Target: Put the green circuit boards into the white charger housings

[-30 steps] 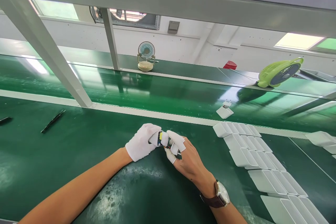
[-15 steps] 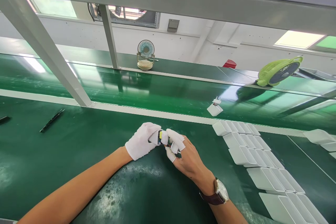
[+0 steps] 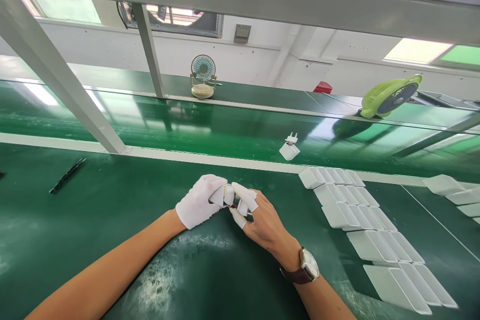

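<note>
My left hand (image 3: 200,202), in a white glove, is closed around a small white plastic charger housing (image 3: 216,197) above the green work surface. My right hand (image 3: 264,220), with white covers on its fingertips, pinches a white plug end piece (image 3: 243,207) at the right of the housing. Between the hands sits a white block-like component (image 3: 229,195), close to the housing's mouth; part of the circuit board shows beside it. The fingers hide much of these parts. A wristwatch (image 3: 309,264) is on my right wrist.
Several white housings (image 3: 339,214) stand in rows at the right. Beyond the pale rail, a white plug charger (image 3: 289,150) lies on the green conveyor belt (image 3: 240,130). A black pen-like tool (image 3: 67,175) lies at left. A metal post (image 3: 93,105) rises from the rail.
The component and board have gone deeper into the housing; less of the yellow part shows. The plug charger on the belt has moved left. The whole view has shifted slightly.
</note>
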The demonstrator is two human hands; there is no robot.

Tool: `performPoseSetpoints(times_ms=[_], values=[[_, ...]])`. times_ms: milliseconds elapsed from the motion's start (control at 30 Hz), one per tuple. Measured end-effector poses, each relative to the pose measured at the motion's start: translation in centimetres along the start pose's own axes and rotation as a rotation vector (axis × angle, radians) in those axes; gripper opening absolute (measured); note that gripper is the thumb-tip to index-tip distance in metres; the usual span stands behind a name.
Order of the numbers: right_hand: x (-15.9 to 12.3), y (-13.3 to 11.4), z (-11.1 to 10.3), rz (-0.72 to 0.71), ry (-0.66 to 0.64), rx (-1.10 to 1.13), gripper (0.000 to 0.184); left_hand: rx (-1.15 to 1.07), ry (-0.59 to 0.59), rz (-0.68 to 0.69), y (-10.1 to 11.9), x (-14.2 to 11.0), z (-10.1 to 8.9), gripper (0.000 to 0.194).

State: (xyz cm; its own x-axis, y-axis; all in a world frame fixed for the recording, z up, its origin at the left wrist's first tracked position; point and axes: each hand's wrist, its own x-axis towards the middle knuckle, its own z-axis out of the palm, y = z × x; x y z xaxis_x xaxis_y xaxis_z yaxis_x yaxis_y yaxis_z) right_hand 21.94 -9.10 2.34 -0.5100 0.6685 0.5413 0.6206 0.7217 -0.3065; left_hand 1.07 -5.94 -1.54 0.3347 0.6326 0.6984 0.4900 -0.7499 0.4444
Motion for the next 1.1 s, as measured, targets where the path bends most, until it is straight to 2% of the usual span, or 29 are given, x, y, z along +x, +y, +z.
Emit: performPoseSetpoints(times_ms=[133, 300, 400, 500, 567, 633, 700, 800, 967, 1100], values=[[-0.3, -0.1, 0.6, 0.007, 0.045, 0.029, 0.064, -0.028, -0.070, -0.081, 0.3, -0.6, -0.1, 0.047], [-0.4, -0.4, 0.9, 0.003, 0.075, 0.044, 0.074, -0.115, -0.317, -0.365, 0.8, -0.9, -1.1, 0.061], [-0.3, -0.2, 1.0, -0.008, 0.027, 0.029, 0.083, -0.233, -0.412, -0.417, 0.7, -0.2, -1.4, 0.047], [-0.1, 0.0, 1.2, -0.045, -0.049, -0.033, 0.071, -0.284, -0.344, -0.417, 0.4, 0.3, -1.5, 0.034], [-0.1, 0.1, 1.4, -0.055, -0.076, -0.074, 0.057, -0.286, -0.294, -0.441, 0.1, 0.3, -1.6, 0.036], [-0.1, 0.3, 1.6, -0.053, -0.070, -0.082, 0.049, -0.315, -0.327, -0.459, -0.1, 0.3, -1.9, 0.041], [-0.2, 0.4, 1.7, -0.037, -0.043, -0.067, 0.046, -0.360, -0.372, -0.493, -0.2, 0.2, -2.2, 0.044], [-0.4, 0.5, 1.8, -0.009, -0.019, -0.038, 0.045, -0.418, -0.372, -0.553, -0.2, 0.3, -2.5, 0.046], [-0.9, 0.8, 2.1, 0.007, -0.064, -0.010, 0.042, -0.535, -0.396, -0.573, -0.2, 0.5, -2.4, 0.045], [-1.3, 1.1, 2.6, 0.010, -0.041, -0.015, 0.044, -0.649, -0.412, -0.623, -0.3, 0.5, -2.1, 0.043]])
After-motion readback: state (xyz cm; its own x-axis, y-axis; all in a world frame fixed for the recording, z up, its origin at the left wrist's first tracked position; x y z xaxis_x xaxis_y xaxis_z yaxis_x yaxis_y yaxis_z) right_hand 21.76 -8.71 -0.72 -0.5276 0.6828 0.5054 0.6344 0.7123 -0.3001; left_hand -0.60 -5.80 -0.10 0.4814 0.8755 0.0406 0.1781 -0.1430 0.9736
